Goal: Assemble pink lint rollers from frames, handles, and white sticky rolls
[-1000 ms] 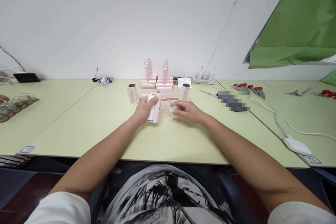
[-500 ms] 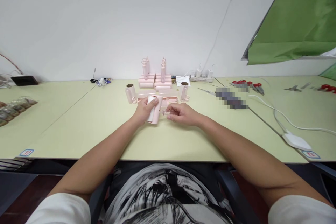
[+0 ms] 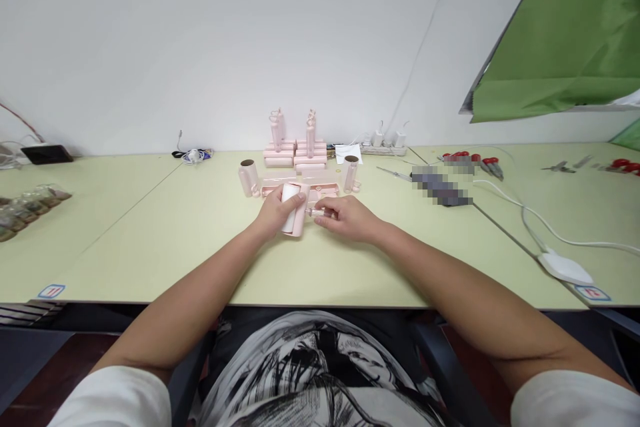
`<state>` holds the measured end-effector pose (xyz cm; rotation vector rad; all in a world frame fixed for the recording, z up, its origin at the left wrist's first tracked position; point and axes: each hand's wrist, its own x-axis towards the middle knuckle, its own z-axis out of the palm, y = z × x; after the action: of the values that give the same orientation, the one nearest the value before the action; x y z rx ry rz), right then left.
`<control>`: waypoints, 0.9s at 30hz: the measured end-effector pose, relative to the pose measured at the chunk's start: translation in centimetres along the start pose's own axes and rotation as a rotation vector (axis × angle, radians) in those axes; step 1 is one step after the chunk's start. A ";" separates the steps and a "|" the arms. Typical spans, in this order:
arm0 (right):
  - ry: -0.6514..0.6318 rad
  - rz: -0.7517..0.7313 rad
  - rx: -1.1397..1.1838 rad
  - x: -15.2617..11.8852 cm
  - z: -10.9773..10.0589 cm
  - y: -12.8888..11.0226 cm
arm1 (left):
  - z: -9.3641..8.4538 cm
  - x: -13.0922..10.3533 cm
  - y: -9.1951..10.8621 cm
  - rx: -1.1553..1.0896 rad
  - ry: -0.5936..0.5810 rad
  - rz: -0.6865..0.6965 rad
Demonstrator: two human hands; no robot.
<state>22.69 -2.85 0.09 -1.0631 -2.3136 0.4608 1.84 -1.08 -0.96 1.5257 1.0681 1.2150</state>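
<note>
My left hand [image 3: 274,212] is closed round a pink case [image 3: 301,213], its thumb on top. A white roll [image 3: 289,200] lies along the case; they look like parts of a lint roller. Just to the right, my right hand [image 3: 345,217] pinches a small clear-pink handle piece [image 3: 315,212], pointing at the case's side. Whether the piece touches the case I cannot tell. Behind my hands lies an open pink tray-like shell [image 3: 327,191]. A pink roll with a brown core [image 3: 247,178] stands on the left, and a similar roll [image 3: 350,175] on the right.
Pink cases [image 3: 311,161] are stacked near the wall with upright pink handles [image 3: 311,137] on them. A power strip [image 3: 383,149] lies behind. On the right are a pixelated dark object [image 3: 440,187], red-handled pliers [image 3: 493,167] and a white cable [image 3: 565,240]. Wrapped packets [image 3: 33,207] lie left.
The small handle piece shows slightly more between my right fingers and sits nearer the case. My left thumb has shifted a little down and right on the case.
</note>
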 end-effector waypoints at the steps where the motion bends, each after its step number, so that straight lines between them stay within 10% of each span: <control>1: 0.003 -0.004 -0.024 0.0 0.0 -0.1 | 0.0 0.0 0.0 0.026 0.016 0.019; 27: 0.036 -0.110 -0.042 -0.2 0.4 -0.4 | 0.8 -0.8 0.8 0.008 -0.024 -0.017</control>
<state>22.35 -3.33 -0.06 -0.9499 -2.3454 0.3495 2.60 -2.17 -0.48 1.5305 1.0701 1.1793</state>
